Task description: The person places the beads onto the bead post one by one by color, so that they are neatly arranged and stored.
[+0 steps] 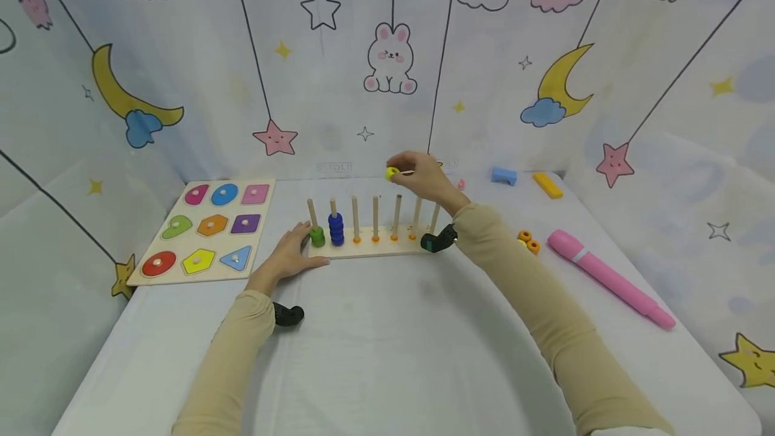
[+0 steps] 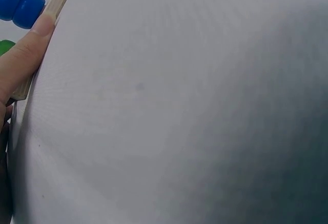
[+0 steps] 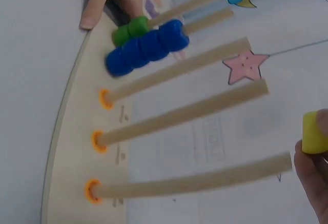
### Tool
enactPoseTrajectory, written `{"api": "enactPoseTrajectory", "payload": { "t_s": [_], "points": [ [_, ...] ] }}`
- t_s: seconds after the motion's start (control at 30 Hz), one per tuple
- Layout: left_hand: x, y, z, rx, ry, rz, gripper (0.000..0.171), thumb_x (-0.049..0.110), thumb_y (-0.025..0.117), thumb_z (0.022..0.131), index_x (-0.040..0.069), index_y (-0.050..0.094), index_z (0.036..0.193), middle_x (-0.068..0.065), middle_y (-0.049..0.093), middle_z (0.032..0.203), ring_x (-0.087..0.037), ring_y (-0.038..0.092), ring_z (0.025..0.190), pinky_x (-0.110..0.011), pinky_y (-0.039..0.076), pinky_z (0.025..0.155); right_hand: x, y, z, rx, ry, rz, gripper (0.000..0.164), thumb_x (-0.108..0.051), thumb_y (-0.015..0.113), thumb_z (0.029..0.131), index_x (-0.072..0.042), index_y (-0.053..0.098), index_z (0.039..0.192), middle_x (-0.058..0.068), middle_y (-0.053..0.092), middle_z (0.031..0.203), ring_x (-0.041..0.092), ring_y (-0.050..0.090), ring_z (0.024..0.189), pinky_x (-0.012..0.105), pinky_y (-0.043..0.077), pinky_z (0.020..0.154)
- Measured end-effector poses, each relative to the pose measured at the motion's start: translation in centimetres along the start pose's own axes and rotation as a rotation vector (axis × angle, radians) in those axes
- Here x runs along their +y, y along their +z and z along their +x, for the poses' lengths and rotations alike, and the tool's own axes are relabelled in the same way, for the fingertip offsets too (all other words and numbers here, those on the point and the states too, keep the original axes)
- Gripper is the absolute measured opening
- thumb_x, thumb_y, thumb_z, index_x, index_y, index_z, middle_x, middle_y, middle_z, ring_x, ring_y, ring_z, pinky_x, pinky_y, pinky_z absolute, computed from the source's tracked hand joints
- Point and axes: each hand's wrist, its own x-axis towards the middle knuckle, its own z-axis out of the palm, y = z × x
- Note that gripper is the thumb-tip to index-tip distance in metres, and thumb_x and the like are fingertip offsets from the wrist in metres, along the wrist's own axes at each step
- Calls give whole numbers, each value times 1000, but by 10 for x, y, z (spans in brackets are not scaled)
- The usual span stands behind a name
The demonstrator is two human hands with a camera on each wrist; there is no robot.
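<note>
My left hand (image 1: 287, 256) holds the left end of a wooden peg board (image 1: 375, 249), its thumb along the front edge and its fingers round the end. Above the board, my right hand (image 1: 426, 178) pinches a yellow bead (image 1: 392, 173) between thumb and fingertips. In the right wrist view the yellow bead (image 3: 313, 136) is apart from the peg tops. Green beads (image 1: 317, 237) sit on the leftmost peg, and a taller stack of blue beads (image 1: 336, 229) on the one beside it. The middle pegs carry none. My right wrist and its camera partly cover the board's right end.
A shape puzzle board (image 1: 200, 233) lies at the left. To the right are loose orange and yellow beads (image 1: 533, 246) and a long pink marker-shaped stick (image 1: 611, 279). Further back lie a blue block (image 1: 504, 176) and a yellow block (image 1: 547, 186), before a patterned curtain.
</note>
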Motion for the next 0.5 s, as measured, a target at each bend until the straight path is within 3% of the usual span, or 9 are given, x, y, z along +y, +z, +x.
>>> {"api": "enactPoseTrajectory", "payload": {
  "t_s": [0.27,0.5],
  "points": [
    [1,1,-2,-20,-14,-12,100,49,75,76,2,24,149,-19,13,155,-41,5,141,-56,7,113,-28,46,3,-163,-100,-17,26,-7,65,88,-3,64,113,6,65,111,16,62,102,19,52,84],
    [1,-2,-2,-14,-10,10,99,49,74,77,1,24,148,-21,15,154,-40,5,141,-55,6,114,-35,58,6,-181,-99,-52,25,-4,65,87,-4,65,112,5,65,109,15,62,101,17,51,82]
  ]
}}
